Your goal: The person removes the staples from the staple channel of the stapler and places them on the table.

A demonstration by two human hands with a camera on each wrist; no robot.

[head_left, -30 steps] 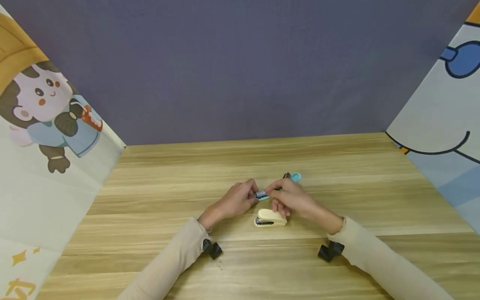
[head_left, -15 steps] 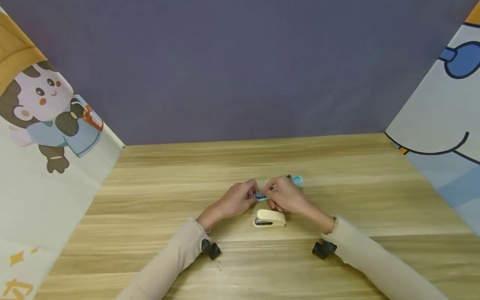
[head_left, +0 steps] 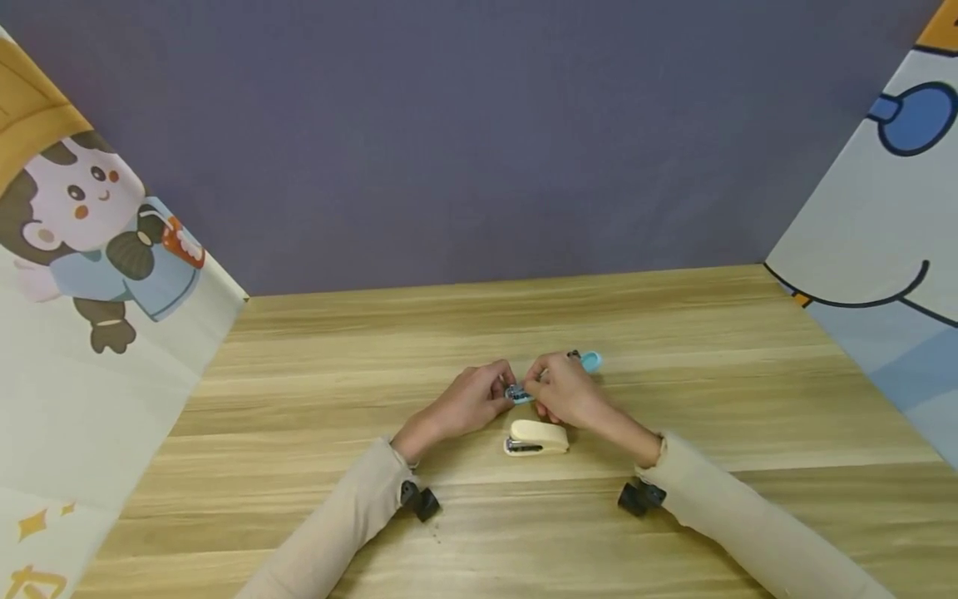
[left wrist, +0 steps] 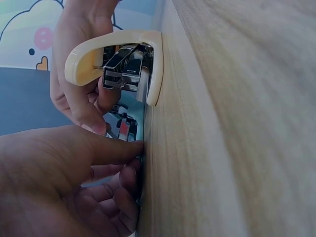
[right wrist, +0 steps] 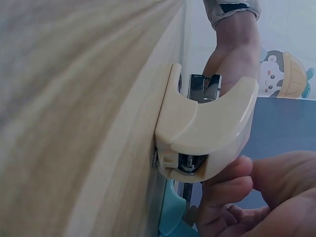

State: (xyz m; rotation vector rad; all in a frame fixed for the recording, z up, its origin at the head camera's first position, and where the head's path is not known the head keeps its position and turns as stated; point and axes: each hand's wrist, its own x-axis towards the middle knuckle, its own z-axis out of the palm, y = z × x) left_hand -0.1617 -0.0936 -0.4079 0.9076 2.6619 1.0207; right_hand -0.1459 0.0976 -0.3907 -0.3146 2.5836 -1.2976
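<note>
A light blue stapler [head_left: 520,393] lies opened up on the table, its metal insides bare and its blue top [head_left: 591,361] swung out to the back right. My left hand [head_left: 470,403] pinches the front end of its base with thumb and fingers. Over the metal channel, my right hand [head_left: 569,391] has thumb and forefinger together; in the left wrist view they pinch a thin grey metal piece [left wrist: 111,132], mostly hidden. Nearer to me rests a cream stapler [head_left: 536,438], touched by neither hand as far as the head view shows. It covers part of the blue one in the right wrist view.
The wood-grain table [head_left: 337,374] stretches out around both hands. Behind it rises a dark blue-grey partition [head_left: 479,150]. Cartoon-printed side panels stand at left [head_left: 172,349] and right [head_left: 846,241].
My right hand has moved a little to the left, closer to my left hand, over the blue stapler's channel. My left hand stays at the stapler's front end.
</note>
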